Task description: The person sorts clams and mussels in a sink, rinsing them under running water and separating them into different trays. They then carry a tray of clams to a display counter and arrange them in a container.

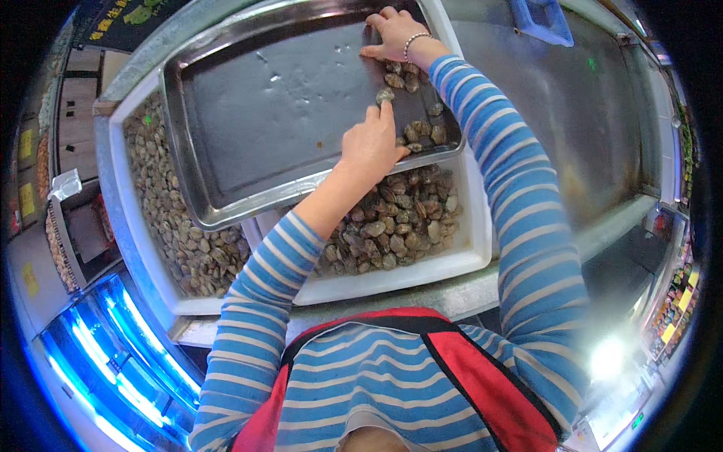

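A shallow metal tray (254, 118) lies tilted across white tubs of clams. My left hand (370, 135) is over its near right part, the index fingertip touching a single clam (384, 95). The left thumb points toward a small group of clams (418, 131) in the tray's near right corner. At the far right end, my right hand (395, 37) rests with spread fingers on the tray floor, and nothing shows in its grasp. More clams (402, 76) lie just below that wrist, partly covered by the forearm.
Under the tray, clams (390, 226) fill the right white tub (395, 288), and smaller shellfish (186, 237) fill the left tub (121, 147). A metal basin (542, 113) with a blue plastic basket (542, 22) is at right. Blue-lit tanks (113, 361) stand at lower left.
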Available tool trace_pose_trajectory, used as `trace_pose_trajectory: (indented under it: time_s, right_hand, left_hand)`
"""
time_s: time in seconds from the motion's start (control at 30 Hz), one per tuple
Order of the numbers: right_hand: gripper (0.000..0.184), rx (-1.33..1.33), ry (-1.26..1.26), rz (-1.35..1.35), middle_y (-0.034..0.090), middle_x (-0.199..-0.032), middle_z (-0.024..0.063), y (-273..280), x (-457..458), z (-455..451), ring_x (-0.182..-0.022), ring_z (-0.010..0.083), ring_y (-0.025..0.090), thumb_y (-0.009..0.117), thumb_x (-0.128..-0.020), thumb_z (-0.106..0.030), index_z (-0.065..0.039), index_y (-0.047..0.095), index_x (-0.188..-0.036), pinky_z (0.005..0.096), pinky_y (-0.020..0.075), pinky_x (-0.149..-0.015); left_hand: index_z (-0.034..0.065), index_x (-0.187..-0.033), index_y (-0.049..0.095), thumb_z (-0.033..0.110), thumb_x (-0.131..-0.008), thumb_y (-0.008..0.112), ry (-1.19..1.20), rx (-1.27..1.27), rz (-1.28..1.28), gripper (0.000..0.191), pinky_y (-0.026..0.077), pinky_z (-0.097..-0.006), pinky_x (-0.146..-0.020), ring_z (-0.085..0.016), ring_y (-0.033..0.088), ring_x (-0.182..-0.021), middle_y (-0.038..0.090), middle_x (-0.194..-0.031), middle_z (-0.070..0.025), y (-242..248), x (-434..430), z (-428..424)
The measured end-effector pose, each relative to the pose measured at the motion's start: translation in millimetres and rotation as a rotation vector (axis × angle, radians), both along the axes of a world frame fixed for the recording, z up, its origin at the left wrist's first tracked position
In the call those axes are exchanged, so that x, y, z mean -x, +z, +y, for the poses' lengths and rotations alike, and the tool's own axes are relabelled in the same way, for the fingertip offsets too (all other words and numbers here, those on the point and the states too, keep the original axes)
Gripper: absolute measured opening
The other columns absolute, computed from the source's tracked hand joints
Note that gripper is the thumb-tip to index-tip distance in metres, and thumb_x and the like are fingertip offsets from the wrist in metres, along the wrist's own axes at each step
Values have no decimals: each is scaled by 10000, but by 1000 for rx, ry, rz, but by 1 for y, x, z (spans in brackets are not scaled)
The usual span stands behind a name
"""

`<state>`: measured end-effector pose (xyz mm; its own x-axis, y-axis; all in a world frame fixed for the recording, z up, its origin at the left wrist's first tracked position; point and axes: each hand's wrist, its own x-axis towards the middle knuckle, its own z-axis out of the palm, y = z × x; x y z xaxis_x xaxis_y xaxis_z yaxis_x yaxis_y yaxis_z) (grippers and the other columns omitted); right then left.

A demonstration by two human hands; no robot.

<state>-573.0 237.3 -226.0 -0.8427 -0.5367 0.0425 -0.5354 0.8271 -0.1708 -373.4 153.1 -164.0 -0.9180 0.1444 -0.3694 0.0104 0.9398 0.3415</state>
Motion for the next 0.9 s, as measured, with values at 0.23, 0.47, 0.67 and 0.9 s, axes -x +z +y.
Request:
trace_pose_trajectory:
  time_s: [0.23, 0.47, 0.67, 0.9]
  right_hand:
    - [601, 89, -9, -306, 453, -1293, 252, -4, -49, 35, -1157, 448, 512, 668, -797, -512, -177, 531, -1278, 495, 446, -966]
    - [462, 336, -170, -837, 592, -1085, 272, 18, -89, 32, -838, 363, 660, 531, -919, -429, -38, 599, -1155, 413, 541, -744]
    - [461, 361, -208, -896, 664, -897, 190, 36, -120, 42, -731, 301, 650, 457, -950, -402, 32, 608, -988, 410, 514, -648]
    - [404, 233, 49, -815, 642, -973, 198, 90, -184, 96, -936, 339, 623, 535, -906, -411, -36, 641, -1011, 418, 484, -823]
  left_hand:
    - [-25, -1442, 142, 209, -764, 758, 235, 11, 57, 946, 527, -455, -785, -433, 612, -937, 468, -1206, -232, -34, 13, 11]
    - [-38, -1158, 551, 137, -741, 741, 243, -147, 233, 491, 521, -447, -792, -384, 633, -922, 617, -1011, -232, -71, 27, 5]
    - [-30, -828, 652, 153, -776, 703, 387, -627, -10, 197, 484, -324, -636, -189, 627, -664, 665, -727, -117, -47, 19, 9]
    - [-64, -1089, 591, 145, -810, 695, 230, -893, -128, 363, 493, -256, -669, -101, 607, -720, 645, -854, -48, 12, -63, 8]
